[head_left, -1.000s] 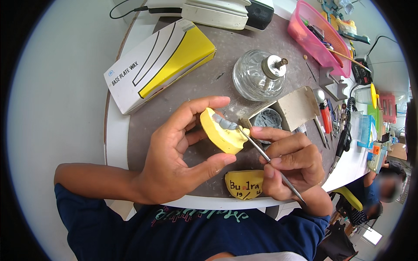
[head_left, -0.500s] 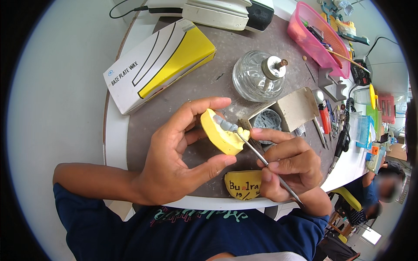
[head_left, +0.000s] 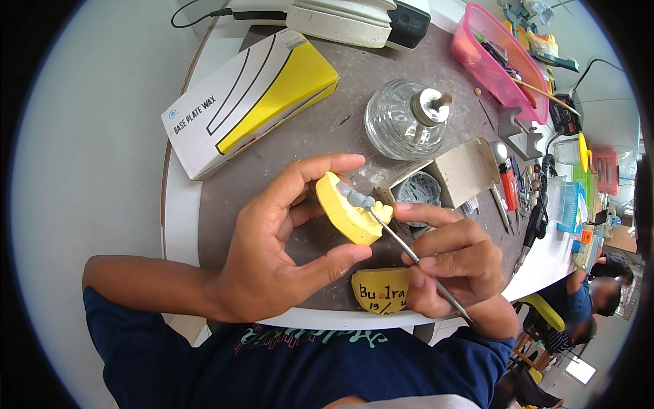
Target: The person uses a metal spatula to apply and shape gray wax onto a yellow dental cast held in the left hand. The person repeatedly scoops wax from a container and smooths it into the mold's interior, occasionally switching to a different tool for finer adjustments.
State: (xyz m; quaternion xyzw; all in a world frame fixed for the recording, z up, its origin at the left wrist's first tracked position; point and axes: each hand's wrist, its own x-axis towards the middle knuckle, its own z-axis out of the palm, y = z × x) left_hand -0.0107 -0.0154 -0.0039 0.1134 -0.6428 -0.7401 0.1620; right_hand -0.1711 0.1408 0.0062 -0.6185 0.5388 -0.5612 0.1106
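Note:
My left hand (head_left: 276, 245) grips a yellow dental cast (head_left: 338, 217) between thumb and fingers, tilted above the table. Grey wax teeth (head_left: 355, 197) sit along part of its ridge, beside yellow plaster teeth. In my right hand (head_left: 460, 255) a thin metal wax carver (head_left: 400, 240) is held like a pen, its tip at the cast near the end of the grey wax. My right index fingertip is close to the cast's edge. Below, a second yellow cast (head_left: 371, 290) with handwriting on it lies on the table, partly hidden by my right hand.
A glass spirit burner (head_left: 403, 123) stands behind the casts, with an open cardboard box (head_left: 463, 174) and a tub of grey wax (head_left: 419, 189) nearby. A white-yellow box (head_left: 252, 102) lies left, a pink basket (head_left: 477, 75) far right. Hand tools (head_left: 504, 204) lie right; people sit beyond.
The cast and both hands have shifted very slightly; the carver's tip stays at nearly the same spot on the cast. The grips are unchanged.

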